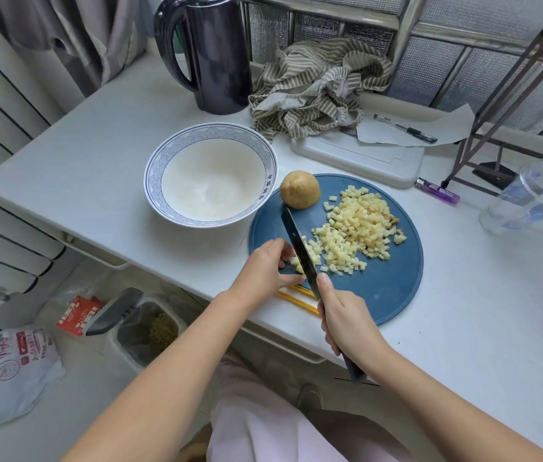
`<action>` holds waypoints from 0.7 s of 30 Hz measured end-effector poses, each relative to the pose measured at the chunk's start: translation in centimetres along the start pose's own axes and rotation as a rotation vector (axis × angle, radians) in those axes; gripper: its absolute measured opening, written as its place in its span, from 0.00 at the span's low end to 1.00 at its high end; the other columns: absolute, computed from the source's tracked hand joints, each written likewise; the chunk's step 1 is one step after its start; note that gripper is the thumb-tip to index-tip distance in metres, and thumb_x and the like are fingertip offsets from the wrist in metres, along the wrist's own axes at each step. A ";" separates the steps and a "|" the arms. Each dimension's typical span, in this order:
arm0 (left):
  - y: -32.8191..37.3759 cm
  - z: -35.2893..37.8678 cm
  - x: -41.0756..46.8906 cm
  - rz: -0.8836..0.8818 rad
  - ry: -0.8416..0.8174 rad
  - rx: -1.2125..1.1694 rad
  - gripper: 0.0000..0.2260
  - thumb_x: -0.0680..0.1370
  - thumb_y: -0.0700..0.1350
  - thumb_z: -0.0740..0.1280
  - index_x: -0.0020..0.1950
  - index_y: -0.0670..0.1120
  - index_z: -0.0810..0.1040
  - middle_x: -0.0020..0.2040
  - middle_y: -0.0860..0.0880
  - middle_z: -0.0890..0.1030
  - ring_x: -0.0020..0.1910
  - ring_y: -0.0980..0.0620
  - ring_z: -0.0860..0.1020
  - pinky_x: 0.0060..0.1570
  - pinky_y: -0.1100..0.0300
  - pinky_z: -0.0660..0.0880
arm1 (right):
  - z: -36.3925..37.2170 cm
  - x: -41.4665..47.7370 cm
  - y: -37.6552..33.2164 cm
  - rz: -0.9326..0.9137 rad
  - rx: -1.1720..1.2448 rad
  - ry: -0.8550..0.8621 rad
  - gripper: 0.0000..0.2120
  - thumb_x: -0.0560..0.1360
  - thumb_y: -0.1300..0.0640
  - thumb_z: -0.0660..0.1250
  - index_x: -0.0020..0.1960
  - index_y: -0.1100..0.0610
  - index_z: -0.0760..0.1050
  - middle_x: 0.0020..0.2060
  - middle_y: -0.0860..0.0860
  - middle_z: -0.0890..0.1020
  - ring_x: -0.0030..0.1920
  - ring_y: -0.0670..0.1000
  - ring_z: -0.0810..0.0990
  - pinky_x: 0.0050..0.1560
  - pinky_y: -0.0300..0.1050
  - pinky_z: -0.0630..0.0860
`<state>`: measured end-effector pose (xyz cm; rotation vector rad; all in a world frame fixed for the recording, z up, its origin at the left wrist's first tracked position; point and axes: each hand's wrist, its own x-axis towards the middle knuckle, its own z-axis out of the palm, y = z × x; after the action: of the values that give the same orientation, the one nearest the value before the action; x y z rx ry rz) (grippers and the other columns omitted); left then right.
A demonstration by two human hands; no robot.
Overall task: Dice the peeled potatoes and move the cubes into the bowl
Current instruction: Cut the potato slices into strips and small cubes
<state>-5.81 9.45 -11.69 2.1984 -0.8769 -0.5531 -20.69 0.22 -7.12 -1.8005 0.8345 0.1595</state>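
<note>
One wide-angle camera, worn on the head, looked forward and steeply down from close above the white surface (103, 151); the blue cutting board (383, 295) sat near centre, floor (76, 401) at eight o'clock.

We took the round blue board (380, 295) as our centre on the counter (96, 155). At its near left edge our left hand (263, 266) pinched a small clump of potato strips (296, 263). Our right hand (346, 323) gripped the dark-handled knife (298, 245), blade down across the strips and tip toward the board's far side. A heap of cubes (358, 233) covered the board's middle and right, and a rounded potato piece (300, 190) sat at its far left edge. Just left of the board stood the patterned bowl (156, 168). Beyond the board lay a white tray (363, 160), a striped cloth (313, 88) and a dark kettle (220, 61). Two yellow sticks (296, 302) poked out from under its near edge.
</note>
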 end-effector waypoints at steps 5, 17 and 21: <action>0.0 0.1 0.1 0.007 0.017 0.018 0.17 0.68 0.47 0.78 0.49 0.48 0.72 0.43 0.55 0.72 0.39 0.59 0.71 0.37 0.72 0.67 | 0.8 0.5 -0.1 -0.036 -0.039 0.050 0.30 0.83 0.39 0.46 0.33 0.61 0.65 0.27 0.57 0.69 0.29 0.56 0.70 0.36 0.52 0.69; 0.3 0.0 0.1 0.003 0.015 0.029 0.16 0.69 0.47 0.78 0.48 0.46 0.73 0.42 0.54 0.72 0.38 0.59 0.69 0.37 0.69 0.67 | 1.2 0.4 0.0 -0.006 -0.023 0.052 0.30 0.83 0.39 0.46 0.31 0.58 0.62 0.25 0.53 0.68 0.28 0.55 0.69 0.36 0.51 0.68; 0.4 -0.4 0.4 -0.013 -0.015 0.036 0.17 0.68 0.46 0.78 0.50 0.43 0.75 0.41 0.55 0.71 0.38 0.56 0.70 0.36 0.71 0.68 | 1.4 0.4 -0.3 -0.018 -0.074 0.060 0.30 0.82 0.39 0.44 0.31 0.59 0.62 0.26 0.54 0.69 0.30 0.56 0.71 0.39 0.56 0.73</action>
<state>-5.48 9.14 -11.19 2.2364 -0.8875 -0.5644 -19.85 1.31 -7.66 -1.8895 0.8646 0.1271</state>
